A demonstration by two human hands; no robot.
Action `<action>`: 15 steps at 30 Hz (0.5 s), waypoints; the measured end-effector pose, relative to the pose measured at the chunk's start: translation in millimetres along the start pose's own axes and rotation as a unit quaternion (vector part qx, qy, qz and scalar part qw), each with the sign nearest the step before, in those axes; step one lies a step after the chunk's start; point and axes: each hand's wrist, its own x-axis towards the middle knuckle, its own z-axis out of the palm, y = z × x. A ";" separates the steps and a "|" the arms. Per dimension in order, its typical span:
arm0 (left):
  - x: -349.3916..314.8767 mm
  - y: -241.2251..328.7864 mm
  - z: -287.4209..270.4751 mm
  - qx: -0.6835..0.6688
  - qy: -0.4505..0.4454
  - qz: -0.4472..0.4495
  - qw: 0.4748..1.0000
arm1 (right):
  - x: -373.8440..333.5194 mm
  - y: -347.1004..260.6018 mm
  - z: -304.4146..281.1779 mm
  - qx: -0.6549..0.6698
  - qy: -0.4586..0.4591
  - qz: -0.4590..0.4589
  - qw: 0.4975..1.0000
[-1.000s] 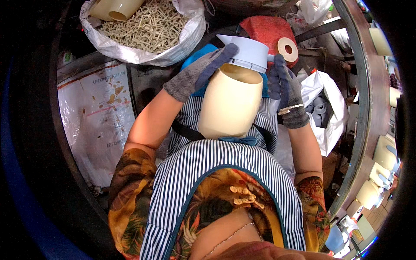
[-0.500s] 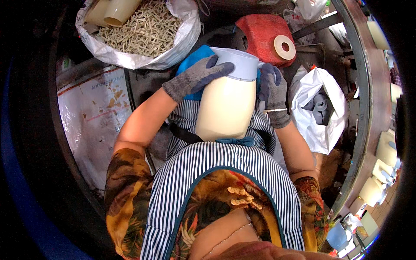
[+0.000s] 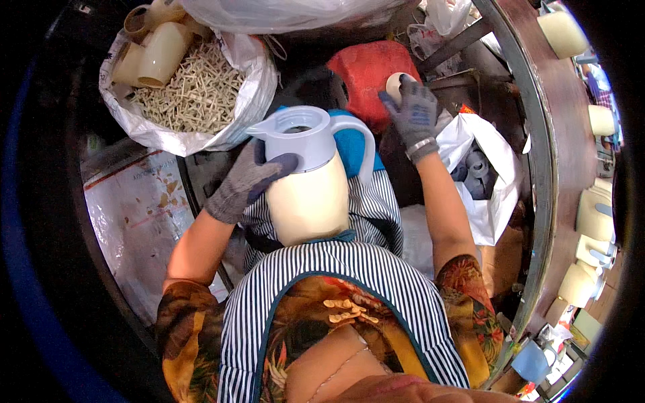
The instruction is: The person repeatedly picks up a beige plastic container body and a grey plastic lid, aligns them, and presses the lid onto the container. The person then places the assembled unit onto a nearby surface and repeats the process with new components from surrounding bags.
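A vacuum jug with a cream body, pale blue-grey spouted collar and handle stands on my lap, against the striped apron. My left hand, in a grey glove, is closed around the jug's left side, its thumb over the joint below the collar. The jug's mouth faces up, and its inside looks dark. Away to the right, my gloved right hand has its thumb and fingers around the edge of a cream ring on a red sack. The hand partly covers the ring.
At the far left a white sack holds short pale sticks and cream jug bodies. A white bag of grey parts stands right. Beyond a metal frame, several cream jugs line a brown surface. Plastic sheeting hangs far ahead.
My right hand has left the jug and moved out to the ring on the red sack. The jug has turned, so its spout and handle now show. My left hand still holds it.
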 end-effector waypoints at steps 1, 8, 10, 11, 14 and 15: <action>4.2 13.7 2.0 0.036 -0.002 0.038 0.999 | -0.4 13.1 23.1 -0.101 -0.053 0.002 0.993; 125.9 70.9 42.3 0.222 0.006 0.369 0.903 | -31.5 42.1 4.8 0.209 0.150 0.136 0.957; 174.5 56.7 75.8 0.292 -0.040 0.433 0.852 | -56.1 69.0 -23.3 0.246 0.111 0.197 0.943; 204.4 34.2 76.4 0.304 -0.037 0.476 0.824 | -57.5 76.2 -33.2 0.285 0.114 0.187 0.933; 244.8 -2.2 93.2 0.274 -0.055 0.462 0.842 | -14.1 52.6 -122.2 0.150 0.152 0.065 0.975; 250.5 -8.9 92.7 0.278 -0.045 0.452 0.846 | 12.1 37.2 -160.2 0.104 0.203 -0.023 0.973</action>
